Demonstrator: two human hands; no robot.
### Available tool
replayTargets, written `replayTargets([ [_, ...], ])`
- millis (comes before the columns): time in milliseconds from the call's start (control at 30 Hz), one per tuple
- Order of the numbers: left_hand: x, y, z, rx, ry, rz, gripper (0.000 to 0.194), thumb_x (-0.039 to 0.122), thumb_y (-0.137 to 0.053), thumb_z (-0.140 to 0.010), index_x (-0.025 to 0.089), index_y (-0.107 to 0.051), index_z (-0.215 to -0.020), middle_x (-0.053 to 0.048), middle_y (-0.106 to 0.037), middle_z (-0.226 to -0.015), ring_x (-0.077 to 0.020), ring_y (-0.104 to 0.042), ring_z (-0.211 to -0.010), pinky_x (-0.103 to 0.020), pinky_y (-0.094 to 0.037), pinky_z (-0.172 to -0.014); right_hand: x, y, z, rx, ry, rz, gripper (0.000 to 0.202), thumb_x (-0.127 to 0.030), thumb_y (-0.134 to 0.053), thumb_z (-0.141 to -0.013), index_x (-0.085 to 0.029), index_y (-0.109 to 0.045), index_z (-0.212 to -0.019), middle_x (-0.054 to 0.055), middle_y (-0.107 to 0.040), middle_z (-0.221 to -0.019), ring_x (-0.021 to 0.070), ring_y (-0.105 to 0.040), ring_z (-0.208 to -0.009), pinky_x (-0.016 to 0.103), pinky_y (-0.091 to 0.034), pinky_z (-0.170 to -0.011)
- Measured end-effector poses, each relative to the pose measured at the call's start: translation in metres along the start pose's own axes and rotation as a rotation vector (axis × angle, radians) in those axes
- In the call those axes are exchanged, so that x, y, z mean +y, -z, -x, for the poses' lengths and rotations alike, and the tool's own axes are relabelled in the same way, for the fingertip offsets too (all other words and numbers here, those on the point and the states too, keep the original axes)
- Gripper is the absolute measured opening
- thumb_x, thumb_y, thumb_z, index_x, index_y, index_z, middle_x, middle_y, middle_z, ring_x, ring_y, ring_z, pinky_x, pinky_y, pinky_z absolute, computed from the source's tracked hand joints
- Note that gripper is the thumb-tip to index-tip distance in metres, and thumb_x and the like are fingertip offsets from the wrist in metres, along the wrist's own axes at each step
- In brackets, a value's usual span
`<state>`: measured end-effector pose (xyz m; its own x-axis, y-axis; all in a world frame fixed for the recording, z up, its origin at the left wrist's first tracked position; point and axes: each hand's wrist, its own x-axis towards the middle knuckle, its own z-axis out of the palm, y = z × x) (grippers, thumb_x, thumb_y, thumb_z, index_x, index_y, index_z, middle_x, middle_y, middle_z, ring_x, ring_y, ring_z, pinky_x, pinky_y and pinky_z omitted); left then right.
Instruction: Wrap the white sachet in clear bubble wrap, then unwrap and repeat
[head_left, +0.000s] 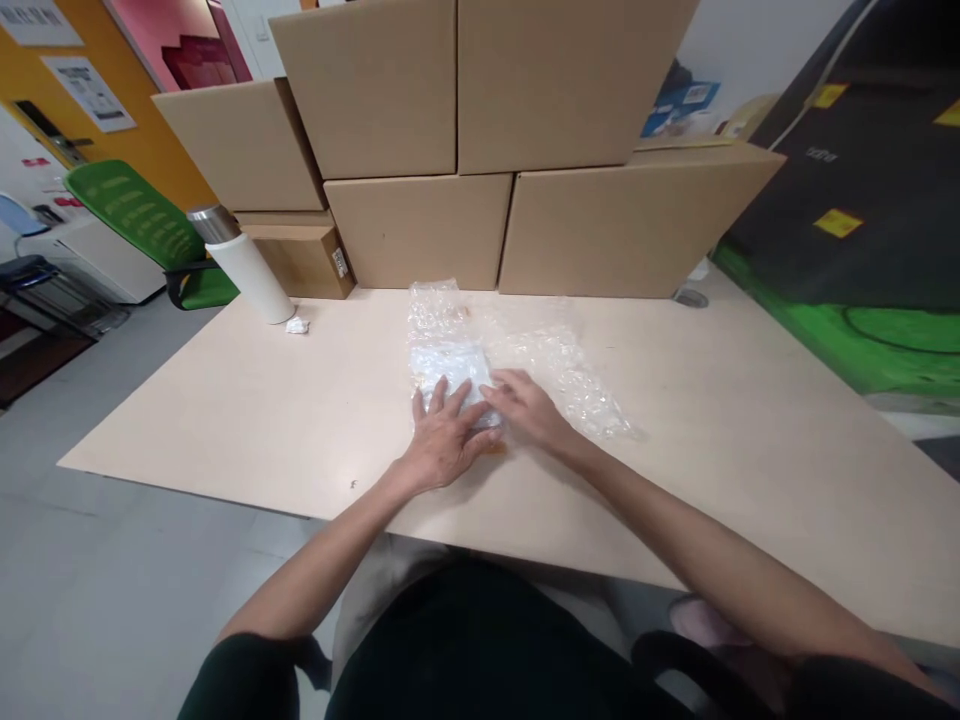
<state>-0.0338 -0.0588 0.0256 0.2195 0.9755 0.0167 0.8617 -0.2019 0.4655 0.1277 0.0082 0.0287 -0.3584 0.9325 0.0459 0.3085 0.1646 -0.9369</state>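
A flat, pale bluish-white item (450, 360) lies on the table, in clear bubble wrap (581, 380) that spreads out to its right and behind it. My left hand (442, 440) rests on the item's near part, palm down, with its fingers spread. At the item's right edge, my right hand (531, 412) has its fingers bent and drawn together on the bubble wrap. Part of the wrap there is hidden by the fingers. A bit of brownish tape (495, 449) shows beside my left thumb.
Cardboard boxes (420, 235) stand stacked along the table's back edge. A white bottle with a metal cap (251, 275) stands at the back left, beside a crumpled white scrap (297, 326). A roll of clear tape (691, 298) lies at the back right. A green chair (139, 215) is beyond the left edge.
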Motion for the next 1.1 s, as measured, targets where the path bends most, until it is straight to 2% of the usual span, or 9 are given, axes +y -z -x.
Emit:
replayTargets([
  [133, -0.001, 0.000, 0.001, 0.026, -0.021, 0.031, 0.054, 0.057, -0.054, -0.093, 0.034, -0.054, -0.141, -0.008, -0.032, -0.163, -0.0430, -0.007, -0.153, -0.071, 0.002, -0.116, 0.000, -0.005, -0.013, -0.052, 0.258, 0.273, 0.037, -0.044, -0.037, -0.098, -0.020, -0.065, -0.103, 0.012, -0.065, -0.119, 0.0251, -0.053, -0.123, 0.044, -0.036, -0.109],
  [233, -0.012, 0.006, 0.005, 0.296, 0.100, 0.179, 0.061, 0.050, -0.062, -0.089, 0.026, -0.050, -0.144, -0.015, -0.025, -0.164, -0.0425, -0.009, -0.153, -0.067, -0.005, -0.118, -0.008, -0.011, -0.017, -0.198, 0.295, 0.322, 0.047, -0.046, -0.025, -0.102, -0.021, -0.059, -0.084, 0.007, -0.065, -0.089, 0.0222, -0.061, -0.097, 0.042, -0.041, -0.100],
  [300, -0.022, 0.012, 0.008, 0.486, 0.264, 0.415, 0.070, 0.047, -0.069, -0.084, 0.021, -0.046, -0.145, -0.021, -0.028, -0.160, -0.0414, -0.025, -0.148, -0.061, -0.024, -0.117, -0.013, -0.010, -0.016, -0.205, 0.287, 0.330, 0.048, -0.049, -0.024, -0.102, -0.022, -0.055, -0.078, 0.004, -0.060, -0.079, 0.0207, -0.060, -0.085, 0.041, -0.042, -0.095],
  [400, -0.028, 0.020, 0.009, 0.548, 0.456, 0.869, 0.075, 0.048, -0.072, -0.082, 0.021, -0.042, -0.144, -0.019, -0.048, -0.143, -0.0310, -0.055, -0.126, -0.042, -0.049, -0.100, -0.019, -0.004, -0.013, -0.205, 0.215, 0.277, 0.047, -0.055, -0.028, -0.101, -0.023, -0.058, -0.082, 0.002, -0.059, -0.078, 0.0206, -0.059, -0.080, 0.039, -0.045, -0.090],
  [567, 0.003, 0.027, 0.000, 0.614, 0.226, 1.061, 0.056, 0.049, -0.063, -0.090, 0.028, -0.042, -0.137, -0.011, -0.054, -0.142, -0.0208, -0.060, -0.119, -0.031, -0.050, -0.095, -0.020, 0.012, -0.010, -0.209, -0.016, -0.054, 0.050, -0.066, -0.039, -0.095, -0.026, -0.068, -0.105, 0.004, -0.070, -0.107, 0.0240, -0.063, -0.100, 0.039, -0.048, -0.092],
  [700, 0.034, 0.017, -0.025, 0.496, -0.018, 0.953, 0.041, 0.049, -0.054, -0.095, 0.025, -0.053, -0.128, -0.011, -0.055, -0.144, -0.0240, -0.055, -0.129, -0.038, -0.045, -0.106, -0.012, 0.029, -0.008, -0.168, -0.074, -0.353, 0.047, -0.061, -0.050, -0.092, -0.024, -0.071, -0.111, 0.006, -0.072, -0.109, 0.0228, -0.065, -0.101, 0.036, -0.051, -0.089],
  [833, 0.050, -0.004, -0.055, 0.318, -0.221, 0.568, 0.043, 0.040, -0.044, -0.099, 0.022, -0.054, -0.137, -0.011, -0.046, -0.155, -0.0276, -0.037, -0.145, -0.047, -0.025, -0.120, 0.005, 0.058, -0.004, -0.028, -0.089, -0.443, 0.041, -0.055, -0.063, -0.084, -0.019, -0.074, -0.099, 0.006, -0.073, -0.090, 0.0205, -0.066, -0.082, 0.033, -0.052, -0.076],
  [967, 0.061, -0.025, -0.077, 0.110, -0.234, 0.212, 0.047, 0.040, -0.038, -0.101, 0.031, -0.047, -0.147, -0.005, -0.039, -0.160, -0.0328, -0.026, -0.150, -0.061, -0.016, -0.119, 0.031, 0.095, 0.005, 0.127, -0.106, -0.251, 0.033, -0.047, -0.066, -0.078, -0.017, -0.074, -0.090, 0.005, -0.070, -0.081, 0.0193, -0.063, -0.072, 0.031, -0.049, -0.067],
  [1100, 0.069, -0.038, -0.087, -0.053, -0.256, 0.004, 0.050, 0.045, -0.037, -0.102, 0.032, -0.044, -0.150, -0.004, -0.037, -0.161, -0.0366, -0.023, -0.151, -0.067, -0.010, -0.118, 0.051, 0.121, 0.007, 0.270, -0.078, 0.109, 0.021, -0.029, -0.060, -0.074, -0.018, -0.075, -0.085, 0.008, -0.071, -0.098, 0.0209, -0.063, -0.082, 0.034, -0.050, -0.078],
])
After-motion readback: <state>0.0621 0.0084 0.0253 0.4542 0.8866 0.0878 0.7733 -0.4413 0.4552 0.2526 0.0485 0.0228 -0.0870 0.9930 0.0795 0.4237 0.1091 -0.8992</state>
